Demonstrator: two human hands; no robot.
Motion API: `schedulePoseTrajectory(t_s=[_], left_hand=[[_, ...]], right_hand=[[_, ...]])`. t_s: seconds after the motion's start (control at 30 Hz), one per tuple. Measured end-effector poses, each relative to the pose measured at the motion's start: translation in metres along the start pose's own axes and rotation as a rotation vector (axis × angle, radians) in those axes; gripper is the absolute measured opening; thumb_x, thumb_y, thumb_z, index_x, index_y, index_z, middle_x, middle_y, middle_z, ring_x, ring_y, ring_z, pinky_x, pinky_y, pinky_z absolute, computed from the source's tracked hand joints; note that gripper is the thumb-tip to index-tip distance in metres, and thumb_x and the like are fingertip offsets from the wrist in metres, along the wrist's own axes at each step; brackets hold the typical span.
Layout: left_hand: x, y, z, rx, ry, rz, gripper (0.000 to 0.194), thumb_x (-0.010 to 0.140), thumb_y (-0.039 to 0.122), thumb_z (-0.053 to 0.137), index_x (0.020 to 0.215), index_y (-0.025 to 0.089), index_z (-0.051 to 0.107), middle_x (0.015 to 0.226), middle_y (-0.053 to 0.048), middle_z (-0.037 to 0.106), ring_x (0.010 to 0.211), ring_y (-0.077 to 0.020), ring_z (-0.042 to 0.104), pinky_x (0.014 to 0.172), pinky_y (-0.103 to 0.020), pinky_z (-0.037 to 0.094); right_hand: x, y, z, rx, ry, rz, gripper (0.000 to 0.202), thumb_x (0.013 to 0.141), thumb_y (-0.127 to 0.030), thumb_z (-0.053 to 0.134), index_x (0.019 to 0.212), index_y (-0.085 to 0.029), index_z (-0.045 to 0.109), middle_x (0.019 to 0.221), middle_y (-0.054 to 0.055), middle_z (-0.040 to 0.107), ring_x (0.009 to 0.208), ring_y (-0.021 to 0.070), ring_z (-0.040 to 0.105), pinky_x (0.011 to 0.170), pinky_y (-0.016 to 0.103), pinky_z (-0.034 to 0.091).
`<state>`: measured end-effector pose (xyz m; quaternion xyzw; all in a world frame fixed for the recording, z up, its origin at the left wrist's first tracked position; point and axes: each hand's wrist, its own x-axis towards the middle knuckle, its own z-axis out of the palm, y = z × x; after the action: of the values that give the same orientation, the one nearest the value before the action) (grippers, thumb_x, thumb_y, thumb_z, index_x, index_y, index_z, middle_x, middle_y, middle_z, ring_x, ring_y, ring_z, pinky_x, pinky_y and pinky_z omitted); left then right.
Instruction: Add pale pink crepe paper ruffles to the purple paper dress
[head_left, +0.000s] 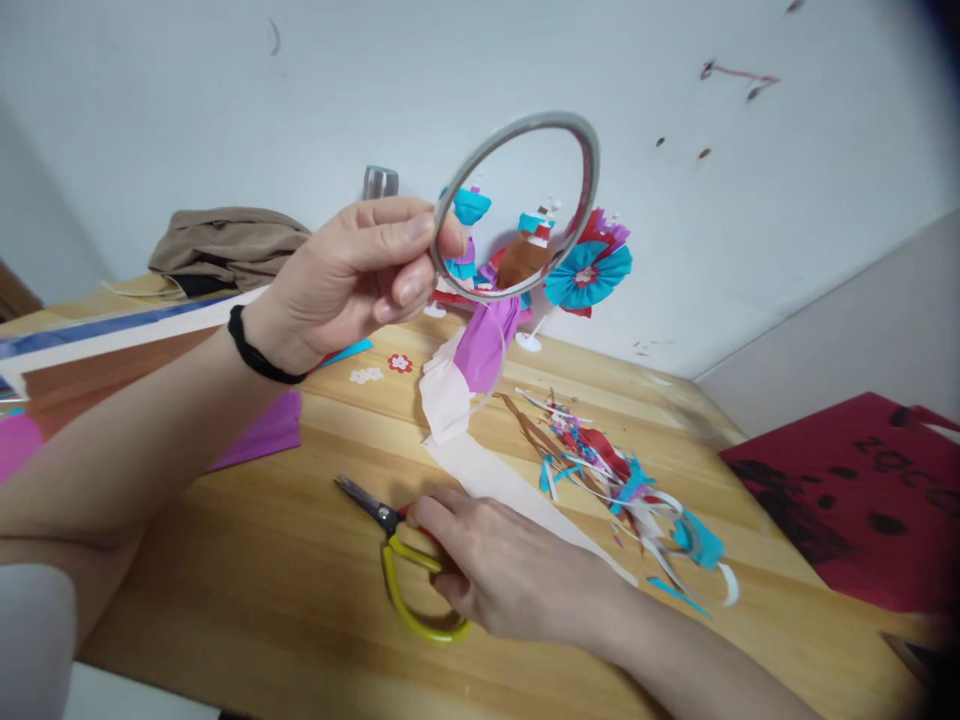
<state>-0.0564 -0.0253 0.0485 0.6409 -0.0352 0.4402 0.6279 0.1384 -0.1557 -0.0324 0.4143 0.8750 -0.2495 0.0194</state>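
Note:
My left hand (367, 265) pinches the near edge of a thin roll of tape (591, 160), held up in the air with its ring facing me. Low over the table, my right hand (487, 560) has its fingers curled at the handles of yellow-handled scissors (427, 625), whose blades (362, 497) point up and left. Under and beyond that hand runs a pale strip of paper (525, 495). A doll-like figure with a brown top and a purple skirt (487, 345) stands behind the tape.
Coloured paper sheets (135, 360) lie at the left, near a brown cloth (225, 240). Paper scraps (630, 480) are heaped right of the strip. A blue paper flower (589, 275) stands by the wall; a red bag (855, 490) is at the right.

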Motion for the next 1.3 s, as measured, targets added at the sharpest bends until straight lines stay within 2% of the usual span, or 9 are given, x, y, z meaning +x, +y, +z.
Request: schedulePoseTrajectory(t_s=[0.1,0.27,0.4,0.47,0.6,0.73,0.83,1.13,1.3], left_hand=[[0.0,-0.001,0.002,0.04,0.054,-0.054,0.019,0.084,0.03,0.072,0.084,0.012,0.068,0.05,0.005,0.052,0.039,-0.0027,0.039,0.038,-0.019,0.022],[0.001,0.001,0.002,0.066,0.056,-0.034,0.021,0.08,0.033,0.076,0.082,0.013,0.07,0.048,0.005,0.05,0.038,-0.0035,0.035,0.038,-0.022,0.019],[0.002,0.004,0.003,0.061,0.117,-0.029,0.017,0.079,0.03,0.076,0.079,0.013,0.072,0.047,0.004,0.05,0.037,-0.0036,0.034,0.04,-0.023,0.018],[0.001,0.006,0.005,0.08,0.133,-0.023,0.019,0.078,0.032,0.076,0.079,0.014,0.071,0.046,0.004,0.048,0.036,-0.0038,0.032,0.04,-0.023,0.017],[-0.002,0.009,0.009,0.169,0.221,-0.088,0.014,0.085,0.028,0.066,0.08,0.015,0.069,0.049,0.004,0.047,0.04,-0.0043,0.033,0.043,-0.022,0.022],[-0.005,0.01,0.01,0.17,0.161,-0.079,0.016,0.082,0.03,0.071,0.08,0.015,0.071,0.05,0.002,0.048,0.042,-0.0053,0.037,0.042,-0.022,0.018],[-0.006,0.008,0.012,0.218,0.161,-0.121,0.018,0.08,0.032,0.072,0.078,0.015,0.07,0.05,0.002,0.048,0.043,-0.0063,0.039,0.042,-0.022,0.02],[-0.007,0.003,0.024,0.249,0.063,-0.263,0.027,0.074,0.043,0.077,0.074,0.017,0.069,0.048,0.002,0.049,0.041,-0.0069,0.037,0.04,-0.023,0.025],[-0.007,0.001,0.022,0.34,0.046,-0.284,0.03,0.075,0.047,0.076,0.077,0.018,0.07,0.048,0.002,0.048,0.042,-0.0076,0.037,0.041,-0.024,0.029]], right_hand=[[-0.003,0.0,0.001,0.301,-0.03,-0.008,0.047,0.067,-0.01,0.054,0.111,-0.025,0.052,0.074,-0.005,0.052,0.058,0.0105,0.043,0.053,0.023,0.031],[-0.001,0.006,0.01,1.084,-0.039,-0.178,0.069,0.068,-0.016,0.07,0.131,-0.033,0.046,0.086,-0.003,0.051,0.07,0.0115,0.05,0.06,0.024,0.04],[0.011,0.013,0.02,1.616,0.076,-0.327,0.059,0.066,-0.037,0.081,0.121,-0.036,0.057,0.079,-0.004,0.048,0.069,0.0135,0.057,0.059,0.024,0.042],[0.016,0.015,0.023,1.754,0.161,-0.383,0.056,0.063,-0.045,0.084,0.113,-0.035,0.063,0.078,-0.003,0.05,0.073,0.0165,0.061,0.068,0.029,0.047],[0.014,0.011,0.017,1.81,0.221,-0.444,0.054,0.066,-0.065,0.074,0.108,-0.031,0.068,0.088,0.002,0.055,0.082,0.0217,0.062,0.08,0.038,0.049],[0.006,0.003,0.006,1.825,0.2,-0.433,0.05,0.081,-0.07,0.055,0.103,-0.027,0.067,0.086,0.003,0.054,0.073,0.0186,0.059,0.081,0.041,0.048],[0.003,0.0,0.0,1.82,0.232,-0.37,0.053,0.083,-0.073,0.048,0.098,-0.026,0.067,0.082,0.002,0.054,0.065,0.0173,0.057,0.079,0.041,0.048],[0.0,-0.002,-0.004,1.827,0.318,-0.258,0.054,0.081,-0.075,0.053,0.091,-0.024,0.065,0.072,-0.001,0.055,0.059,0.016,0.057,0.072,0.036,0.046],[0.001,-0.005,-0.001,1.793,0.426,-0.24,0.047,0.088,-0.068,0.051,0.085,-0.023,0.063,0.055,-0.007,0.043,0.038,0.0058,0.034,0.055,0.024,0.041]])
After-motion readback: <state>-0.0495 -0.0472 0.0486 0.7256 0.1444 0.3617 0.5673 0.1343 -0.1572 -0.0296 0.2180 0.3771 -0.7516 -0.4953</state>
